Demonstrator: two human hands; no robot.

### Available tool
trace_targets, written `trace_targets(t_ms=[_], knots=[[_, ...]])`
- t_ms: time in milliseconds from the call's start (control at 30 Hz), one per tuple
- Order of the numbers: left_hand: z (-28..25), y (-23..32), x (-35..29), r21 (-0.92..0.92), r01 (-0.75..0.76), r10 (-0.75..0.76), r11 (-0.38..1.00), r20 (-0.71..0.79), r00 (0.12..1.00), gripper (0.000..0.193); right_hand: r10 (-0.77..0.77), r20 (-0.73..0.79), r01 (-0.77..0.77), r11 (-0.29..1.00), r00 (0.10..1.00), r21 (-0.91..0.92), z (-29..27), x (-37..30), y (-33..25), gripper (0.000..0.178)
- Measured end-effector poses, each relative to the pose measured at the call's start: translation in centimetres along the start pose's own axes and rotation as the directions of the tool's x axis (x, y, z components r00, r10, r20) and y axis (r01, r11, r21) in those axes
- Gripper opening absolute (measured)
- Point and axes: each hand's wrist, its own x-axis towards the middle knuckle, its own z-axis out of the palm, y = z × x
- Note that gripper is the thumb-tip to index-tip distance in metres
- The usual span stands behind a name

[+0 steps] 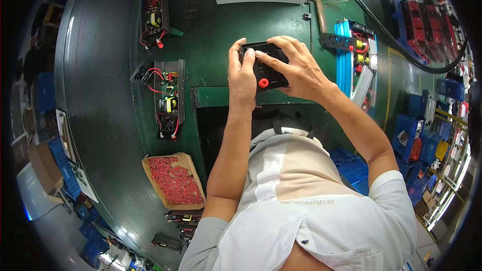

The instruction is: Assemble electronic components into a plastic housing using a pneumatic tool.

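Between my two hands, above the near edge of the green bench, is a black device housing (pixel 273 76) with a round red terminal on its front face. My left hand (pixel 243 78) grips its left side, with the thumb lying along the top. The right hand (pixel 300 68) wraps its right side, the index finger and thumb pressing near the upper left corner. My fingers cover much of the housing, so its back and inside are hidden.
Open electronic units with circuit boards (pixel 169 93) and red wires (pixel 150 17) stand to the left. A cardboard box (pixel 199 175) of small red parts lies below them. Blue-cased units (pixel 344 52) are at the right. A black cable (pixel 391 42) arches over the upper right.
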Motion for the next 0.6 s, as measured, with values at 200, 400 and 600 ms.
trace_targets(t_ms=[200,400,600], knots=[[-0.5,-0.6,0.8,-0.046,0.000,0.000,0.999,0.017,1.000,0.032,0.041,-0.058,-0.041,0.999,0.997,0.009,0.6,0.3,-0.5,0.091],[-0.3,-1.9,0.9,-0.052,-0.147,0.147,0.988,0.000,0.989,0.027,0.038,-0.073,-0.037,0.999,0.997,0.012,0.6,-0.4,-0.2,0.090],[-1.6,-1.7,1.2,-0.112,-0.096,0.098,0.989,0.011,0.995,0.033,0.027,-0.051,-0.026,0.999,0.998,0.022,0.5,0.2,-0.5,0.087]])
